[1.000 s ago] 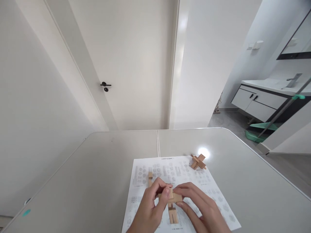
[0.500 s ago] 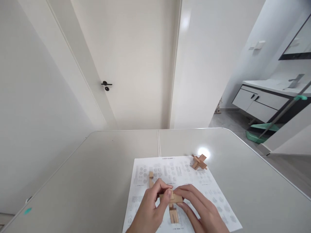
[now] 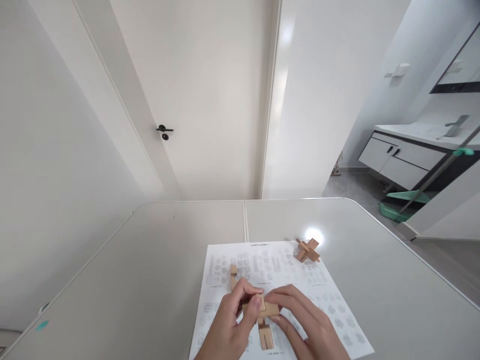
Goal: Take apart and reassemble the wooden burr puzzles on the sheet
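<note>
My left hand (image 3: 230,325) and my right hand (image 3: 305,325) meet over a printed instruction sheet (image 3: 277,270) and pinch a small set of notched wooden puzzle bars (image 3: 263,311) between thumbs and fingers. One slotted bar (image 3: 264,337) sticks out below the held cluster toward me. A loose wooden bar (image 3: 233,274) lies on the sheet just beyond my left hand. A finished wooden cross-shaped puzzle (image 3: 307,250) rests at the sheet's far right corner.
The sheet lies on a grey folding table (image 3: 150,270) with a centre seam. Beyond it stand a white door with a black handle (image 3: 163,131) and white walls. At right are a vanity cabinet (image 3: 397,160) and a green dustpan with a mop (image 3: 397,207).
Both hands with the wooden bars have shifted slightly left and toward me. The slotted bar below moved with them. The cross puzzle and loose bar have not moved.
</note>
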Demonstrator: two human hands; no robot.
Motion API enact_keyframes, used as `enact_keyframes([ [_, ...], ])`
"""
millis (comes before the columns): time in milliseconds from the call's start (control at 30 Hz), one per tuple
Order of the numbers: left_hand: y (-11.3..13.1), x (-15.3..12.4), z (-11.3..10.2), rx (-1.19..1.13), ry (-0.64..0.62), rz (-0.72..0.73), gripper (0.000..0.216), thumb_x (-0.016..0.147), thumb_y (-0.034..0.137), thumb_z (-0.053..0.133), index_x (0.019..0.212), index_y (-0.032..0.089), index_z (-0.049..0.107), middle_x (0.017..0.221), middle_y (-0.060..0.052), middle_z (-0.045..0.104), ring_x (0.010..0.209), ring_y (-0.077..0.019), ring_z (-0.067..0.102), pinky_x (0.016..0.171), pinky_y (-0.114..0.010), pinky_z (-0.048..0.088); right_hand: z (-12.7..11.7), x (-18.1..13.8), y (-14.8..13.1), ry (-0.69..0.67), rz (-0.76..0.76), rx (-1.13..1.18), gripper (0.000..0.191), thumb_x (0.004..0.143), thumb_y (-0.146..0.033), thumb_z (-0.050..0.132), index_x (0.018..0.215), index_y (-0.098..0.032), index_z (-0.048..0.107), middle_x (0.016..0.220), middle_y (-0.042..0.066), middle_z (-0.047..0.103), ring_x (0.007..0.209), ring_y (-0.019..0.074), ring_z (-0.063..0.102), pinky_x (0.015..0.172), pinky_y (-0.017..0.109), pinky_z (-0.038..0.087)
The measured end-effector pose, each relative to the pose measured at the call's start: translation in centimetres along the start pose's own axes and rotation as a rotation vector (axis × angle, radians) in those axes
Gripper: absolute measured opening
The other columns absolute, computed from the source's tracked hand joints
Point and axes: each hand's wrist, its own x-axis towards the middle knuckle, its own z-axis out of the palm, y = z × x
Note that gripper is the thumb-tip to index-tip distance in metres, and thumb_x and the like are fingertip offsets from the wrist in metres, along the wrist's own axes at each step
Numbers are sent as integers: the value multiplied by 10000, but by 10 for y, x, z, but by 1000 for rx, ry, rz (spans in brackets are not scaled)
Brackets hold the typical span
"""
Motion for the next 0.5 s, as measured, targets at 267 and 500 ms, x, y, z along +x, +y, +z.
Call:
enact_keyframes([
  [267, -16, -24, -9, -35, -23, -131, 721, 681, 314, 854, 1314, 311, 510, 1268, -61, 631, 1152, -267, 600, 992, -339, 470, 3, 6, 0, -128, 35, 22, 181, 1031, -219, 511, 1154, -275, 630, 1026, 64, 694, 862, 190, 708, 760, 257, 601],
  [500, -54, -45, -20, 21, 406, -105, 581, 717, 403, 789, 1239, 268, 571, 933, -19, 703, 803, -199, 656, 796, -290, 545, 45, 3, 32, -174, 186, -28, 312, 967, -246, 594, 1268, -307, 536, 1085, 27, 688, 742, 153, 698, 655, 246, 588],
])
